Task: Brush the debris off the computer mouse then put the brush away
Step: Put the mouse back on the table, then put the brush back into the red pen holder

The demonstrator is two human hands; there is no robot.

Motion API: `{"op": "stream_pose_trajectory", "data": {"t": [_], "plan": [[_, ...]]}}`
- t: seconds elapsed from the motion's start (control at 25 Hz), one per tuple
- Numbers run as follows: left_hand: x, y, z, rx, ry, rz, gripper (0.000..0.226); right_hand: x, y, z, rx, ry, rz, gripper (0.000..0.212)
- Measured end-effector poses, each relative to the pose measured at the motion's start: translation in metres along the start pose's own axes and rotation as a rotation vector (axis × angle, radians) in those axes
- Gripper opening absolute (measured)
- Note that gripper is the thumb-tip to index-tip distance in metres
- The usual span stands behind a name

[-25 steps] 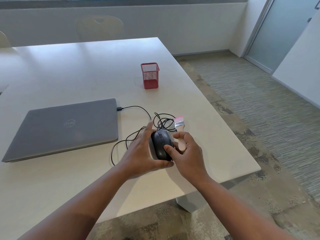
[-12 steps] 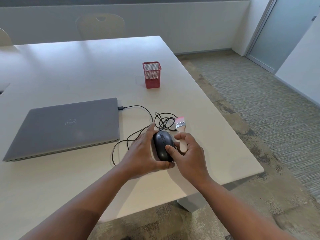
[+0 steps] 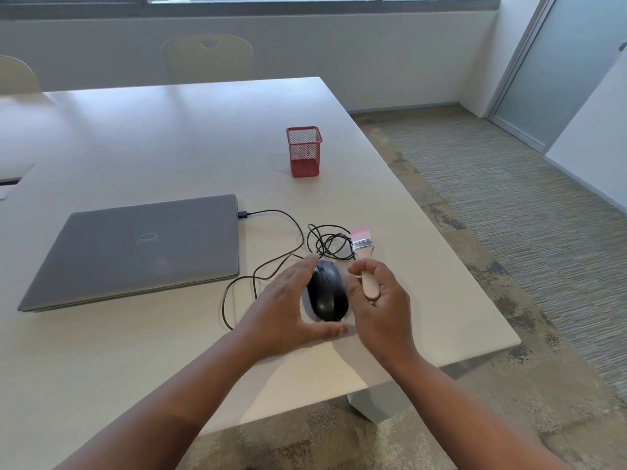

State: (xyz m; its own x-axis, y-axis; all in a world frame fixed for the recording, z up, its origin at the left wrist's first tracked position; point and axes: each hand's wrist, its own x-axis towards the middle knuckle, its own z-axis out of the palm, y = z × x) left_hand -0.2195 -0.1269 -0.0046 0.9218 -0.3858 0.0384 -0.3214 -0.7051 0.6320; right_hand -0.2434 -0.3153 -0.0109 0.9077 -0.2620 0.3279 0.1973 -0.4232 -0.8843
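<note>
A black corded computer mouse (image 3: 328,293) rests on the white table (image 3: 169,137) near its front right corner. My left hand (image 3: 288,310) cups the mouse's left side, fingers spread, thumb along its near end. Just right of the mouse, my right hand (image 3: 381,300) is closed on the wooden handle of a small brush (image 3: 364,259). The brush's pink bristles point away from me, beside the tangled cord. A red mesh pen holder (image 3: 304,151) stands farther back on the table.
A closed grey laptop (image 3: 135,249) lies to the left, with the mouse's black cable (image 3: 281,218) plugged into its right side and coiled behind the mouse. The table's right edge is close to my right hand. Two chairs stand behind the table.
My right hand has moved off the mouse and closed around the brush handle. My left hand has loosened, its fingers now spread beside the mouse.
</note>
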Motion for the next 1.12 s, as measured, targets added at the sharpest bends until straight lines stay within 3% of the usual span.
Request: {"op": "stream_pose_trajectory", "data": {"t": [0.16, 0.24, 0.4, 0.56, 0.76, 0.92, 1.12], "plan": [[0.004, 0.004, -0.014, -0.070, 0.283, 0.120, 0.060, 0.007, -0.009, -0.003, 0.049, 0.091, -0.032, 0.017], [0.018, -0.001, -0.030, -0.095, 0.379, 0.132, 0.044, 0.017, -0.017, -0.002, 0.095, 0.098, -0.050, 0.020], [0.058, -0.015, -0.066, -0.025, 0.364, 0.203, 0.041, 0.043, -0.040, 0.011, 0.250, 0.028, -0.032, 0.022], [0.092, -0.021, -0.101, 0.053, 0.401, 0.399, 0.045, 0.072, -0.063, 0.036, 0.257, -0.028, -0.075, 0.015], [0.128, -0.025, -0.137, 0.092, 0.430, 0.572, 0.024, 0.114, -0.089, 0.063, 0.201, -0.010, -0.163, 0.008], [0.160, -0.029, -0.152, 0.062, 0.424, 0.580, 0.013, 0.154, -0.096, 0.072, 0.179, -0.030, -0.178, 0.017], [0.221, -0.034, -0.164, -0.030, 0.398, 0.496, 0.011, 0.224, -0.086, 0.074, 0.150, -0.093, -0.237, 0.010]]}}
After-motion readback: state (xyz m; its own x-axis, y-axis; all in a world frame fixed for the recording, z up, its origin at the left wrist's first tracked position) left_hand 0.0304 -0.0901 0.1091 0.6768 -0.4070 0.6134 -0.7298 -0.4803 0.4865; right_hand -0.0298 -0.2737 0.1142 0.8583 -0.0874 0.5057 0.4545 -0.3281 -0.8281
